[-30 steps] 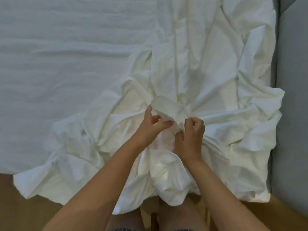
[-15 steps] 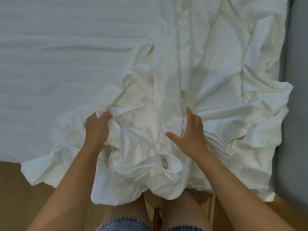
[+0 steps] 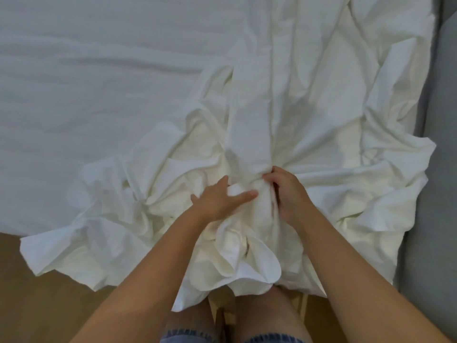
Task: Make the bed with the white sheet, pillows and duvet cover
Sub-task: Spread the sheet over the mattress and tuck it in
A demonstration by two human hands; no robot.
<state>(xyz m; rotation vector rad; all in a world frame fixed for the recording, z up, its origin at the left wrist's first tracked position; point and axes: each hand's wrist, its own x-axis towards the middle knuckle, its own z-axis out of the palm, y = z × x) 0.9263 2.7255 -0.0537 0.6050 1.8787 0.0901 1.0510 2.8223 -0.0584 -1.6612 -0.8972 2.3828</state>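
The duvet cover (image 3: pixel 309 115) lies bunched on the bed's (image 3: pixel 86 82) right half — its near edge spilling over the floor (image 3: pixel 37 305), before my knees.

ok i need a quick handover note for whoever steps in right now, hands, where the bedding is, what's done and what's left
Left hand: fingers spread, pressing flat on the bunched white cloth, no grip.
Right hand: fingers curled round a gathered ridge of the same cloth, just beside the left hand.
The cloth lies crumpled over the near right part of the bed, its edge hanging over the near side above the wooden floor. The mattress to the left has a fairly smooth white cover.
Done: cloth is on the bed.
Left: find its edges, spread it flat. No pillows are in view; I cannot tell whether this cloth is the sheet or the duvet cover.
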